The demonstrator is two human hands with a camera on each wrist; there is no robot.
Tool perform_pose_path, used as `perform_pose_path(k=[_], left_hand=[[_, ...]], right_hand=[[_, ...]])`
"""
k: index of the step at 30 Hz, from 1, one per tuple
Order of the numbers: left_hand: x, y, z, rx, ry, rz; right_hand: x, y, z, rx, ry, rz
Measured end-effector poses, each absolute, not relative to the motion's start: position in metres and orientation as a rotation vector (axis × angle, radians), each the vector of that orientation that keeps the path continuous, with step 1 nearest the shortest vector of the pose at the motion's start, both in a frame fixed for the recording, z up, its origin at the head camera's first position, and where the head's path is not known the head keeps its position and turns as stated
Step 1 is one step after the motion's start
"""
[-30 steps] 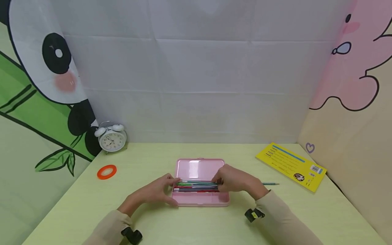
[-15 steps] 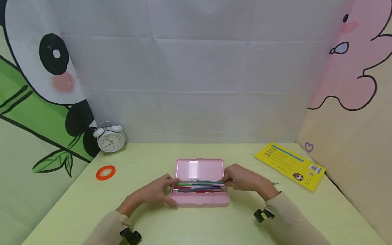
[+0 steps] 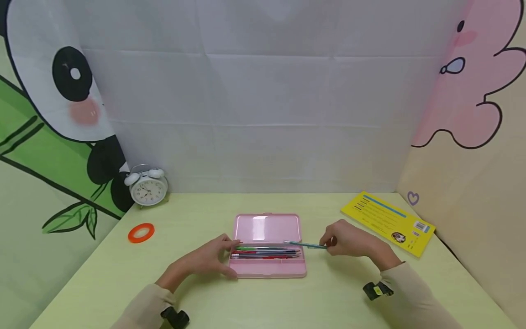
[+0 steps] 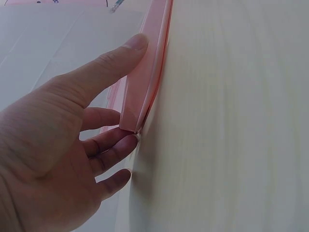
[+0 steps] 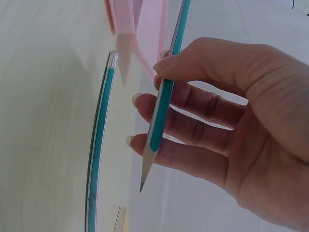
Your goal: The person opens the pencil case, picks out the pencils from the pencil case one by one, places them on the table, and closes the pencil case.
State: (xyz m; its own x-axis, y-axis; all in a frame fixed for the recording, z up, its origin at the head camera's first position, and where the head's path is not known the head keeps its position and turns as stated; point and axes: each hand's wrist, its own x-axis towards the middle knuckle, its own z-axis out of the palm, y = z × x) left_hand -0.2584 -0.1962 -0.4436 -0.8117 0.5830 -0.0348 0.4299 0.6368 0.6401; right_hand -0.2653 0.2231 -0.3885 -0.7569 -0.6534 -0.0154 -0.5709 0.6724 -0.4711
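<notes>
An open pink pencil case (image 3: 271, 269) lies on the table, its lid tipped back, with several pens and pencils (image 3: 263, 253) inside. My left hand (image 3: 207, 258) holds the case's left end; in the left wrist view the thumb lies along its side and fingers touch the corner. Right of the case, my right hand (image 3: 349, 240) pinches a teal pencil (image 5: 166, 94) between thumb and fingers, near the sharpened end. The pencil's other end reaches over the case's right edge. A second teal pencil (image 5: 99, 145) lies on the table below that hand, hidden in the head view.
At the back right lies a yellow book (image 3: 388, 224). An orange tape roll (image 3: 141, 233) and a white alarm clock (image 3: 149, 189) are on the left. A white sheet (image 3: 263, 137) hangs along the table's back edge.
My right hand has moved right, away from the case, drawing the teal pencil partly out past its right edge. The left hand has stayed at the case's left end.
</notes>
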Motion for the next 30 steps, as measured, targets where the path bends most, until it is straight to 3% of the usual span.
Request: perform_pose_path(k=[30], left_hand=[[-0.258, -0.197, -0.444, 0.829, 2.619, 0.935]], right_hand=[[-0.273, 0.261, -0.396, -0.612, 2.748, -0.563]])
